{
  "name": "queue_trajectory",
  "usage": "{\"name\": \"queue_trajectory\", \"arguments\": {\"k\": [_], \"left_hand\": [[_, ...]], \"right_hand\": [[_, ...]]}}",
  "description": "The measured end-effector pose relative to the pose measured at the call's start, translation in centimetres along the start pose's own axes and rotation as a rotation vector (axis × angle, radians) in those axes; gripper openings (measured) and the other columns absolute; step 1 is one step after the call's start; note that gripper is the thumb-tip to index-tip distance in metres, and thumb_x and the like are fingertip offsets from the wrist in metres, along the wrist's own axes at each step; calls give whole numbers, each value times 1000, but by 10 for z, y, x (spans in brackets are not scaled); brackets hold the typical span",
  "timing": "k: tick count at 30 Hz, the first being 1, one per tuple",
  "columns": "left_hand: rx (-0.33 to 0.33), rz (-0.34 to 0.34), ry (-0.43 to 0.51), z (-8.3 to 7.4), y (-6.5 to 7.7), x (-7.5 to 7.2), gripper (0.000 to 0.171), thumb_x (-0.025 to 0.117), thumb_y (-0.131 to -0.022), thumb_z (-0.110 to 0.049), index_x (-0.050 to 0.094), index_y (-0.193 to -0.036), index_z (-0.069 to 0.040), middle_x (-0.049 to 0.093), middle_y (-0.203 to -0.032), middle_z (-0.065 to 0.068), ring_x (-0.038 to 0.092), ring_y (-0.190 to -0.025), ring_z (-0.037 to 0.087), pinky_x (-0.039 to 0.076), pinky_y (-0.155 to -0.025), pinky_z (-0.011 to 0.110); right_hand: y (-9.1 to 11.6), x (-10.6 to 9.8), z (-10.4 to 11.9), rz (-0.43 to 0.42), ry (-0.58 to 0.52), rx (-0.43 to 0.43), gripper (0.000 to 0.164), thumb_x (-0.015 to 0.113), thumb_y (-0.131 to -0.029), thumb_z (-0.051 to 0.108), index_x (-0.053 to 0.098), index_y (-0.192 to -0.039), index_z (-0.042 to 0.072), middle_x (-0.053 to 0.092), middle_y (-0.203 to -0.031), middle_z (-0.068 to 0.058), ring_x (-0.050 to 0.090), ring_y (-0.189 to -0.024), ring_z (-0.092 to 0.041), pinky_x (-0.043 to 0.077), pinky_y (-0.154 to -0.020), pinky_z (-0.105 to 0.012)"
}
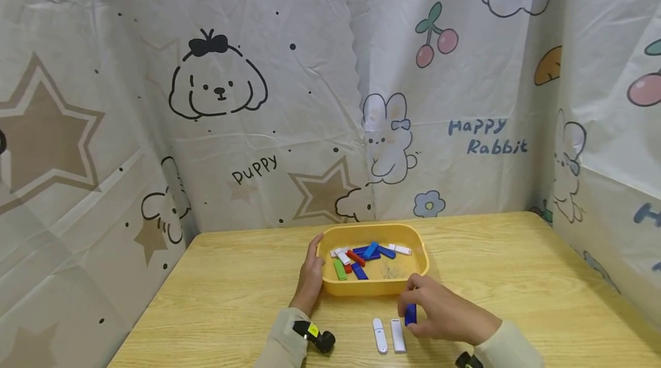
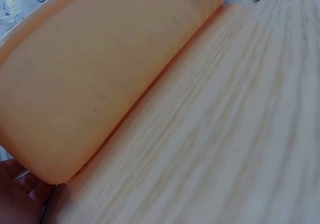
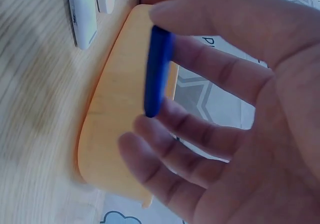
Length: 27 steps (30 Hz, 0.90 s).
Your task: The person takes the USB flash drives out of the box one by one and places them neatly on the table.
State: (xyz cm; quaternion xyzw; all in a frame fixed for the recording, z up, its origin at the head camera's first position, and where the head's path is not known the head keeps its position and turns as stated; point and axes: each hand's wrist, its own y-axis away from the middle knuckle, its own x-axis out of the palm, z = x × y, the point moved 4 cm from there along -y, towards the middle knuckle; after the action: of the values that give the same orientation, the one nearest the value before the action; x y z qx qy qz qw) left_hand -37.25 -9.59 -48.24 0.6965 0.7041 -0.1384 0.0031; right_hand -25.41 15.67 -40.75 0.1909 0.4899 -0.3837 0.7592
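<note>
Pinching a short dark blue plastic stick (image 1: 410, 314) between thumb and fingers of the right hand (image 1: 446, 310), just before the near wall of a yellow plastic tray with rounded corners (image 1: 366, 288), and with the other right fingers spread loosely apart. Touching the tray's left end with the left hand (image 1: 310, 277), fingers laid against the outside; cannot tell whether curled round the rim or only pressed flat.

Showing, just left of the right hand, a white plastic stick with rounded ends (image 1: 380, 336) and, nearer the right thumb, a flat white rectangular plastic stick (image 1: 398, 336), lying side by side, apart, on a pale yellow wood-grain table (image 1: 217, 305).

Containing, between and beyond the hands, a bright green stick (image 1: 339, 269) close to the left fingers, then red, dark blue, lighter blue and white sticks, partly overlapping.

Wearing a cream sleeve (image 1: 286, 339) and a black device (image 1: 316, 336) at the left wrist. Backed, beyond both hands, by a white curtain (image 1: 310, 98) printed with cartoon animals, stars and cherries.
</note>
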Motion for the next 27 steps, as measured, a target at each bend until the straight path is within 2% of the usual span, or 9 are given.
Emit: {"name": "queue_trajectory", "arguments": {"k": [8, 12, 18, 21, 27], "left_hand": [[5, 28, -9, -37, 19, -3, 58, 30, -93, -2, 27, -150, -8, 26, -155, 17, 23, -141, 39, 16, -112, 57], [19, 32, -12, -42, 23, -3, 57, 30, -93, -2, 27, -150, -7, 26, -155, 18, 22, -141, 39, 16, -112, 57], [24, 32, -8, -41, 22, -3, 57, 30, -93, -1, 28, -150, -8, 26, -155, 17, 22, -142, 38, 15, -112, 56], [27, 30, -11, -39, 20, -4, 57, 30, -93, -1, 28, -150, -7, 27, -155, 18, 23, -141, 38, 17, -112, 56], [27, 42, 14, -12, 4, -2, 59, 30, -93, -2, 27, -151, -12, 25, -156, 15, 22, -142, 35, 15, -112, 55]], "right_hand": [[2, 5, -1, 75, 19, 33, 17, 79, -75, 21, 67, -85, 28, 47, -91, 10, 42, -82, -8, 41, -70, -25], [3, 8, -1, 117, 5, 79, 20, 80, -75, 22, 65, -87, 28, 46, -91, 10, 43, -80, -9, 40, -68, -25], [4, 12, -3, 158, 18, 164, 28, 81, -75, 26, 62, -96, 28, 46, -90, 9, 44, -78, -10, 41, -65, -25], [4, 14, -5, 169, 38, 179, 31, 81, -75, 27, 61, -99, 27, 48, -92, 9, 44, -78, -10, 42, -66, -26], [5, 19, -8, 175, 45, 171, 36, 81, -73, 22, 58, -100, 26, 48, -93, 8, 44, -80, -10, 42, -68, -26]]}}
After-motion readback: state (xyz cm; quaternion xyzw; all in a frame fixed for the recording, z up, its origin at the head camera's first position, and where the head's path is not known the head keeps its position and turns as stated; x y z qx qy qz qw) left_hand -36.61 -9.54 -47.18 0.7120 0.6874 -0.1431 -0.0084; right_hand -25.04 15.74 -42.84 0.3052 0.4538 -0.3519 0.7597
